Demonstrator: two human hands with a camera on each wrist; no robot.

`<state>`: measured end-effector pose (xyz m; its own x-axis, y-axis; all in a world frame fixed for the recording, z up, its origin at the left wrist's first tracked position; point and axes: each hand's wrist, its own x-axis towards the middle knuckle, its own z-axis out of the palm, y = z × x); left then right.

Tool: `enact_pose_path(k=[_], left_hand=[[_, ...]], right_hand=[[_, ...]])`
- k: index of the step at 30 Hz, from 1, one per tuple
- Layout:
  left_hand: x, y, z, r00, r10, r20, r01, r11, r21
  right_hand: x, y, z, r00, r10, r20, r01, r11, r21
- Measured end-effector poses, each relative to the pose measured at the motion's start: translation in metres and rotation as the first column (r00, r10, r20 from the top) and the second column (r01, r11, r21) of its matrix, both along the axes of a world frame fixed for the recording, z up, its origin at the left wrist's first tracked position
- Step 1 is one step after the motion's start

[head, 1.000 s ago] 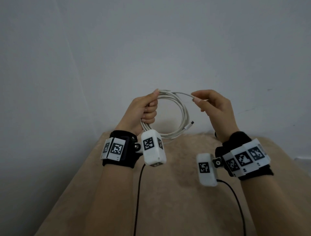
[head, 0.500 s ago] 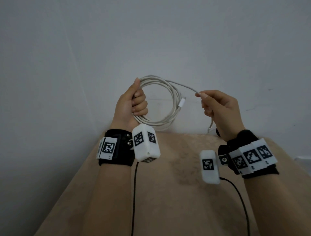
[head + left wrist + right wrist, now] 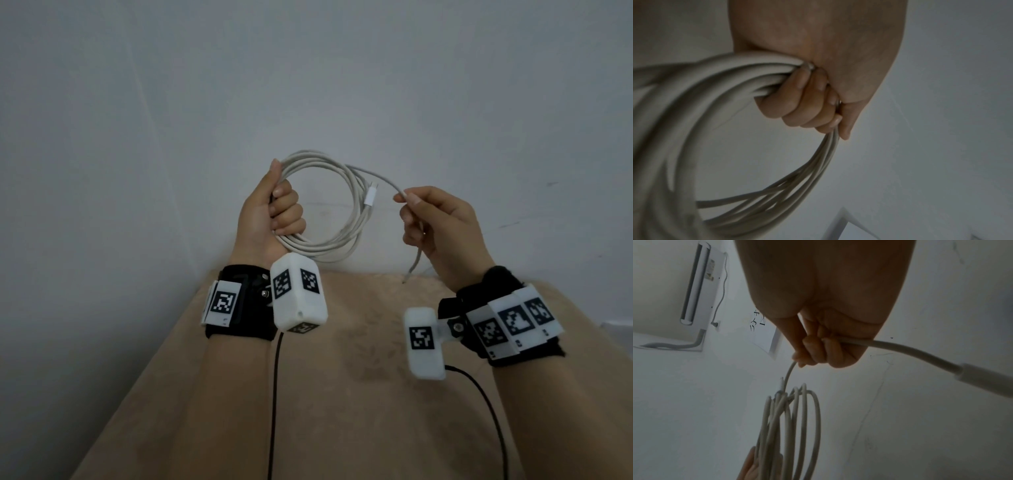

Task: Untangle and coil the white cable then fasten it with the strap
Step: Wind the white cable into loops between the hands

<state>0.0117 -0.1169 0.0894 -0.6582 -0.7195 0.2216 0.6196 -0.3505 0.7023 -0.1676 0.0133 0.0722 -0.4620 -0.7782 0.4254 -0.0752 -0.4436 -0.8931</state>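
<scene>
Left hand grips the coiled white cable, right hand pinches its loose tail.

Coil hangs upright in the left fist, above the beige surface. Tail runs from the coil's top rightward to the right hand, just beside; 1 connector rests against the loops. No strap visible.

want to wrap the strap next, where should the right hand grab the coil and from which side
Probably the coil's right arc, opposite the left hand, coming in from the right. The left hand grips the loops only on the left, so on the right they spread a little and one connector sticks out there. The right hand holds the loose end and is already nearest. No strap is visible.
</scene>
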Motion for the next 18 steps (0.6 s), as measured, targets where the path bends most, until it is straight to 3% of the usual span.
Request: enact_pose_path(k=[9, 13, 18], left_hand=[[-0.011, 0.002, -0.003, 0.996, 0.009, -0.087, -0.002, 0.997, 0.075], [-0.013, 0.003, -0.003, 0.996, -0.013, -0.093, 0.020, 0.997, 0.075], [-0.019, 0.007, -0.001, 0.997, -0.019, -0.078, 0.024, 0.997, 0.074]], right_hand=[[0.017, -0.007, -0.001, 0.992, 0.070, 0.109, -0.084, 0.987, 0.134], [0.021, -0.006, -0.002, 0.999, 0.020, 0.048, -0.031, 0.973, 0.227], [0.024, -0.004, 0.001, 0.996, 0.092, 0.013, -0.093, 0.971, 0.221]])
